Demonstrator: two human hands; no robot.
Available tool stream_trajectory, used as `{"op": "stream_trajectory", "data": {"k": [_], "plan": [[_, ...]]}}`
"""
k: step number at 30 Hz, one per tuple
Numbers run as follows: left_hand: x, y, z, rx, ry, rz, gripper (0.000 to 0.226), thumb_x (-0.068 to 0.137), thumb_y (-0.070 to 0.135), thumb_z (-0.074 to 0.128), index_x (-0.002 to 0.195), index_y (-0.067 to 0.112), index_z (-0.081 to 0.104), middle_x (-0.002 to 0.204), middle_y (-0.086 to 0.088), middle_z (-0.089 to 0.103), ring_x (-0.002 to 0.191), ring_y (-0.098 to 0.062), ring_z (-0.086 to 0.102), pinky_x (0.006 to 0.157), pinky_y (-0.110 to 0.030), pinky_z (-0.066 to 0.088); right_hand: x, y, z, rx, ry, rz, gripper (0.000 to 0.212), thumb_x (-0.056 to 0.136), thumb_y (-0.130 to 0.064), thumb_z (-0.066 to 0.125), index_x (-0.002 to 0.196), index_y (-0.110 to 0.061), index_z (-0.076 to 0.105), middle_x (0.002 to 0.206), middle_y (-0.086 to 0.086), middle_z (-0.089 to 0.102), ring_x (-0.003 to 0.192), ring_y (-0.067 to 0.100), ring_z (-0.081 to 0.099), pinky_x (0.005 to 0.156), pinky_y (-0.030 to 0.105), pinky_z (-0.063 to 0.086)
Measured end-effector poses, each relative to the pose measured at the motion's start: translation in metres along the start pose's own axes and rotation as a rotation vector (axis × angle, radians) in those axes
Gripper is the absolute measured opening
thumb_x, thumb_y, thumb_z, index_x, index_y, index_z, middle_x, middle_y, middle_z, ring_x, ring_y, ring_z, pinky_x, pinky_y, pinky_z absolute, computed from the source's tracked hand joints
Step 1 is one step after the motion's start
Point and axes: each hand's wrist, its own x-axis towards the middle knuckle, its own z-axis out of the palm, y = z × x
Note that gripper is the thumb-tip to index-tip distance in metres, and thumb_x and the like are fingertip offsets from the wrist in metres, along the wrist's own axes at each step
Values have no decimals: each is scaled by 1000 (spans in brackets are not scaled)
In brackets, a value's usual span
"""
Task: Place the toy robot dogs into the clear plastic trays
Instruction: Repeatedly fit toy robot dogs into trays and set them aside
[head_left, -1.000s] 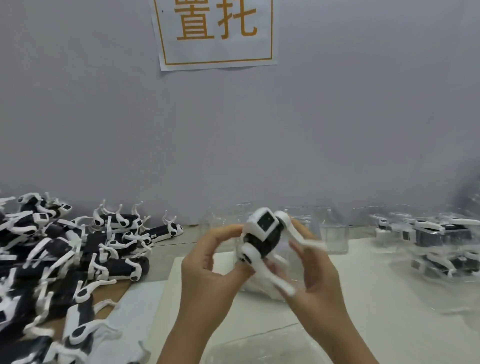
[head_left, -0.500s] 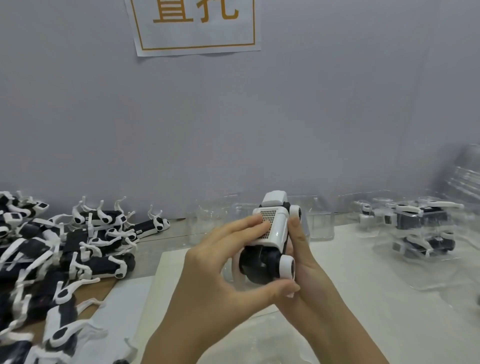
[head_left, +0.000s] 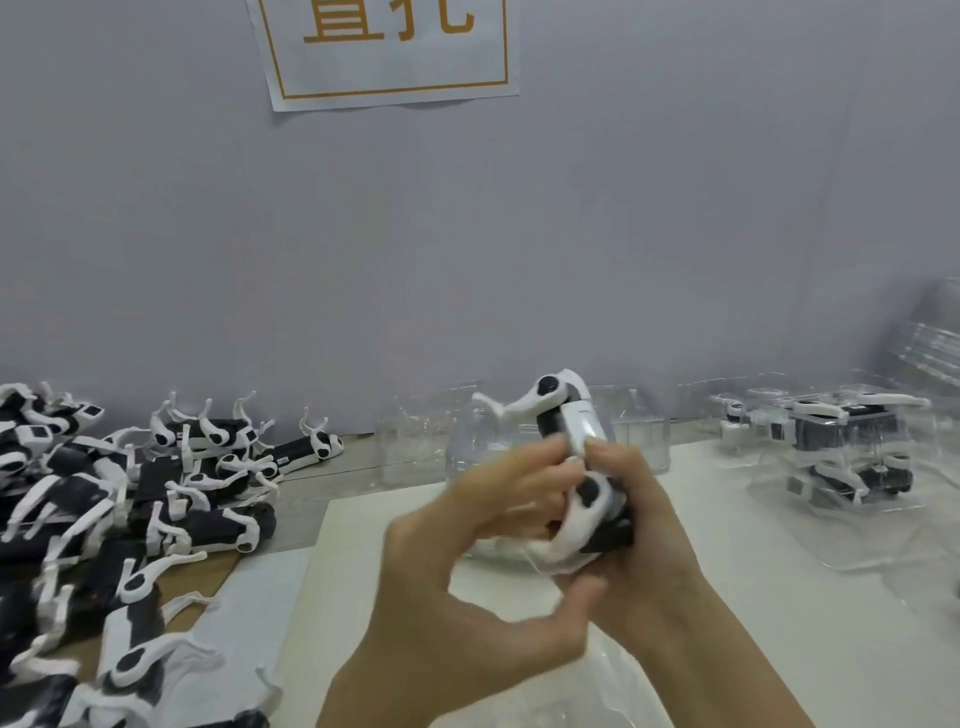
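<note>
rotated since half a second before: white-and-black toy robot dog (head_left: 582, 441) went from grille-forward to side-on, one white leg swung up. left hand (head_left: 467, 561) and right hand (head_left: 644, 535) gripped it, fingers curled, above pale surface (head_left: 857, 649), in front of clear plastic tray (head_left: 415, 447). judged: legs being posed, dog not yet seated.

I have one view, from the head camera, looking forward and slightly down across the table (head_left: 353, 561). It faces a grey wall (head_left: 675, 208) almost square on, and that wall fills the upper half, with a paper sign (head_left: 384, 62) cut off by the top edge. The left hand (head_left: 467, 582) and right hand (head_left: 644, 540), both on a dog (head_left: 582, 431), sit close under the lens, low centre and blurred. The wide angle takes in the pile of dogs (head_left: 104, 519) at far left and the trays (head_left: 841, 457) at far right.
</note>
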Motion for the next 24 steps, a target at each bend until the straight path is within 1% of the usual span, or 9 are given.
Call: {"op": "stream_trajectory", "data": {"k": [2, 4, 7, 10, 12, 14, 19, 22, 24], "plan": [[-6, 2, 2, -224, 562, 41, 33, 69, 17, 76, 97, 32, 70, 86, 2, 75, 72, -13, 73, 67, -27, 58, 1, -2, -1, 255, -27, 37, 51, 56, -28, 84, 96, -2, 64, 64, 9, 60, 54, 25, 59, 72, 43, 57], [-11, -4, 0, -387, 814, -64, 37, 55, 31, 82, 89, 38, 68, 82, 10, 70, 70, -10, 67, 60, -24, 54, -1, -3, -1, 295, -132, 92, 44, 59, -31, 80, 86, 0, 63, 58, 10, 55, 53, 26, 55, 82, 47, 53], [-4, -20, -1, -497, 508, -506, 101, 22, 53, 93, 116, 45, 56, 115, 7, 62, 94, -23, 68, 59, -24, 53, 0, 1, -1, 148, -322, 169, 40, 66, -33, 71, 85, 0, 63, 70, 14, 62, 68, 28, 58, 81, 40, 46], [-6, -24, -4, -705, 81, -559, 73, 36, 53, 95, 99, 26, 70, 82, -11, 70, 56, -37, 63, 41, -23, 40, 4, 3, 0, 85, -418, 228, 48, 71, -28, 68, 107, 1, 58, 83, 14, 68, 73, 25, 62, 77, 35, 44], [-4, -26, -4, -728, 124, -474, 51, 48, 44, 95, 86, 18, 72, 70, -11, 68, 50, -23, 62, 43, -25, 41, 4, -1, -8, -9, -408, 285, 54, 68, -33, 72, 112, -3, 59, 80, 10, 65, 69, 21, 60, 78, 38, 39], [-5, -35, -6, -659, 285, -354, 39, 53, 30, 91, 88, 24, 75, 83, -6, 74, 69, -18, 71, 57, -26, 53, 1, -9, -16, -288, -276, 222, 58, 63, -42, 77, 108, -6, 67, 84, 13, 67, 77, 24, 64, 85, 44, 44], [-5, -31, -7, -444, 404, -251, 53, 53, 19, 89, 98, 41, 73, 97, 4, 76, 92, -13, 72, 71, -21, 57, -6, -25, -11, -885, -90, -117, 51, 64, -35, 78, 113, -33, 65, 113, -1, 70, 107, 20, 66, 94, 42, 52], [-12, -29, -20, -363, 159, -300, 77, 51, 35, 93, 120, 45, 62, 119, 6, 69, 114, -17, 64, 89, -36, 56, -7, -21, -7, -1220, -18, -281, 41, 66, -48, 78, 105, -43, 66, 101, -13, 71, 97, 8, 66, 86, 23, 50], [-27, -31, -45, -314, -145, -351, 111, 44, 52, 94, 139, 55, 38, 147, 19, 44, 140, -6, 38, 109, -37, 37, -8, -19, -3, -1178, 58, -387, 33, 68, -41, 82, 98, -43, 68, 90, -11, 70, 86, 10, 66, 75, 21, 54]]}}
